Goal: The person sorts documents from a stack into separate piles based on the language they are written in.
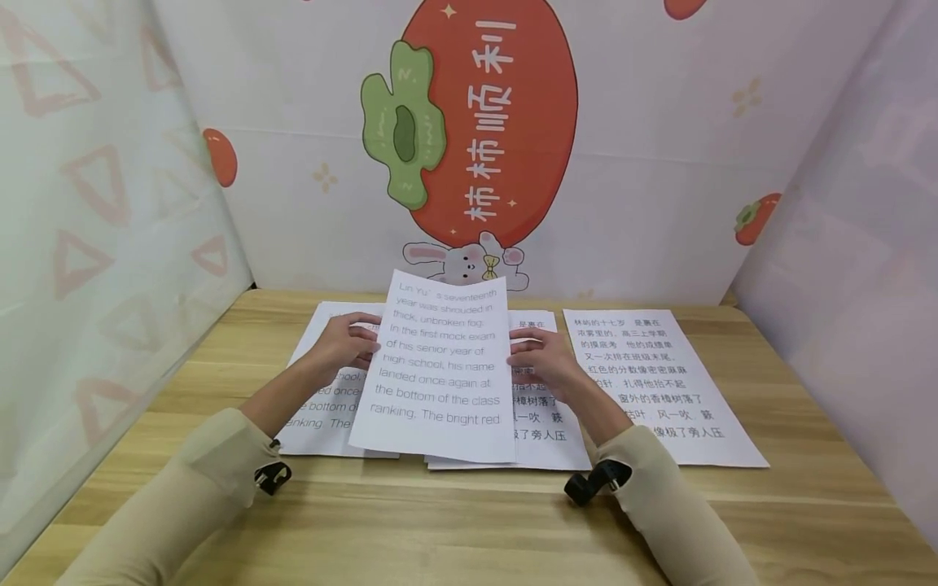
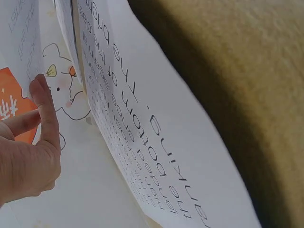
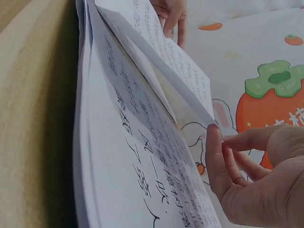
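Note:
A printed sheet of paper (image 1: 440, 374) with English text is raised and tilted above the table, its top edge bowed. My left hand (image 1: 343, 348) pinches its left edge, and my right hand (image 1: 545, 358) pinches the right one. In the right wrist view, the thumb and fingers (image 3: 216, 156) meet the sheet's edge. The left wrist view has my left fingers (image 2: 47, 114) at the other side of it. Beneath lie an English-text page (image 1: 315, 435) on the left and a stack of Chinese-text pages (image 1: 545, 448) in the middle, both partly covered.
Further right, another Chinese-text page (image 1: 659, 366) lies flat, partly behind my right forearm. The wooden table (image 1: 410, 521) is bounded by a printed backdrop (image 1: 293, 220) at the back and by curtains at both sides. Dark straps (image 1: 597, 482) sit at both wrists.

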A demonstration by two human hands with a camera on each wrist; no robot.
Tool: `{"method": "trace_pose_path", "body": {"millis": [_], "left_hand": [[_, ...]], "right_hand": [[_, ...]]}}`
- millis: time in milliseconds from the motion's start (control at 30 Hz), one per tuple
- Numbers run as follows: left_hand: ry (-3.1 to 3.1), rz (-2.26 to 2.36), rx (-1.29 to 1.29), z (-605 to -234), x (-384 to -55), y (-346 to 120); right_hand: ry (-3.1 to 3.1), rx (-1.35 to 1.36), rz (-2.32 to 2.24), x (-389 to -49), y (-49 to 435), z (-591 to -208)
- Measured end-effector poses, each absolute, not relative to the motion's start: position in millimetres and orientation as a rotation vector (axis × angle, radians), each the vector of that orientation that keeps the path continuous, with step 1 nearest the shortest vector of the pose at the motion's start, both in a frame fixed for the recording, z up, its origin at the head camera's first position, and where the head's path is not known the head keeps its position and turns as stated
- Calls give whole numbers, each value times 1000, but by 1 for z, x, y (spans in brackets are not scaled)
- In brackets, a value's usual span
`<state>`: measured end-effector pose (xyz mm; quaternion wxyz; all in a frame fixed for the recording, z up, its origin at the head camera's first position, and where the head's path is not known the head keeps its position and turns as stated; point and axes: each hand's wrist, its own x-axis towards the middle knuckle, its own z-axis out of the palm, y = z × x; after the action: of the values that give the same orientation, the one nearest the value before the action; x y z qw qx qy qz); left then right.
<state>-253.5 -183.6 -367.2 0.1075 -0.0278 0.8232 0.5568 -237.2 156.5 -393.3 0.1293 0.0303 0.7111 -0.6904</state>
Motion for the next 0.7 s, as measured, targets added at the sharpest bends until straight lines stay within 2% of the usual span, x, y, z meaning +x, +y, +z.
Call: {"method": "trace_pose_path", "body": {"millis": [700], "left_hand": [[2534,1586,-197,-362,-251,-221]], "right_hand": [[1962,44,-2072,-244,105,-397]]}}
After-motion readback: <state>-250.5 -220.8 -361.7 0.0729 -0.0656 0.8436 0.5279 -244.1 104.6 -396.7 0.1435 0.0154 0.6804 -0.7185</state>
